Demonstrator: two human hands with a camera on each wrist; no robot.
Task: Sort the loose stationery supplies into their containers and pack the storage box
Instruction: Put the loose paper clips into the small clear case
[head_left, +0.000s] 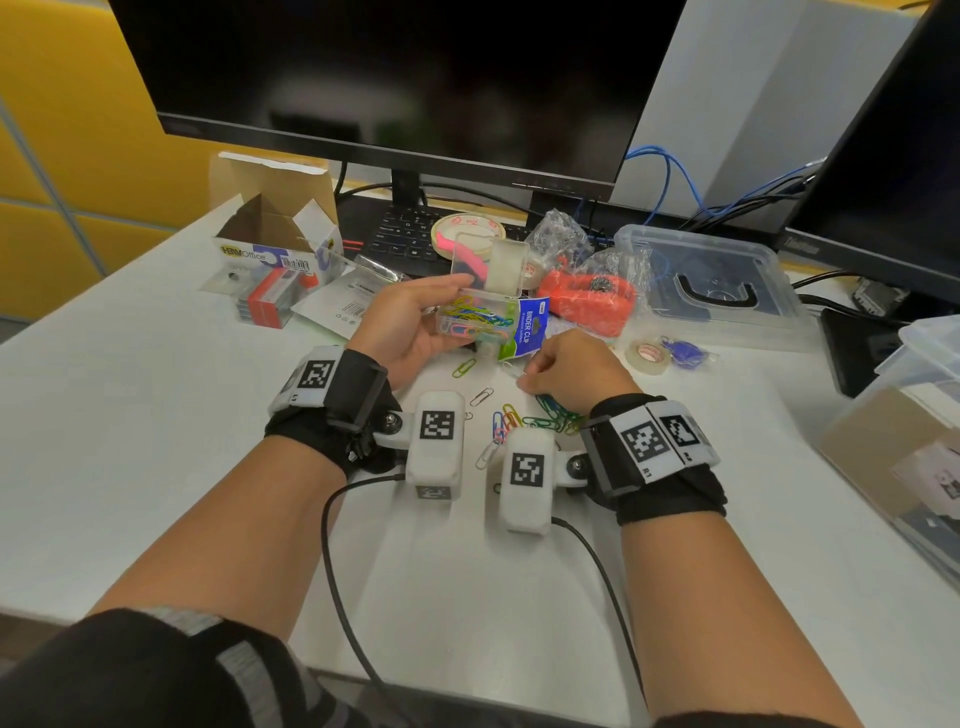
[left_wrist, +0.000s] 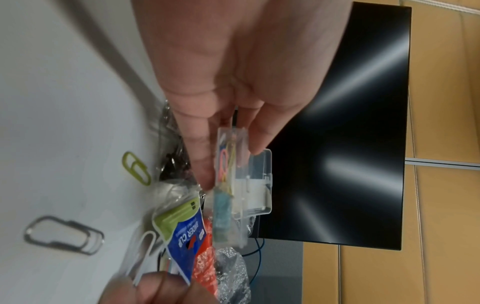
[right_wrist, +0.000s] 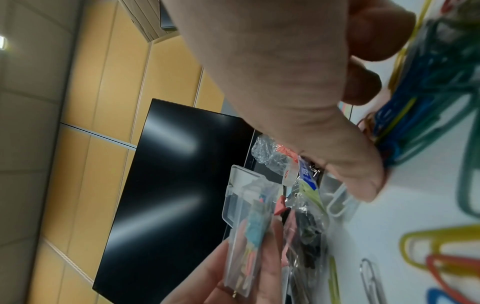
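Clear plastic forms the small hinged case (head_left: 478, 306), which is gripped in the left hand (head_left: 410, 332) above the table (head_left: 156, 441), lid raised, with coloured paper clips inside. Just right of the case, the right hand (head_left: 571, 374) is curled over the loose paper clips (head_left: 524, 415); what its fingertips pinch cannot be told. Beyond the case lies the binder clip packet (head_left: 530, 325), and farther right an open storage box (head_left: 717, 280).

right hand (head_left: 574, 371) fingertips hidden, storage box (head_left: 914, 447) cropped
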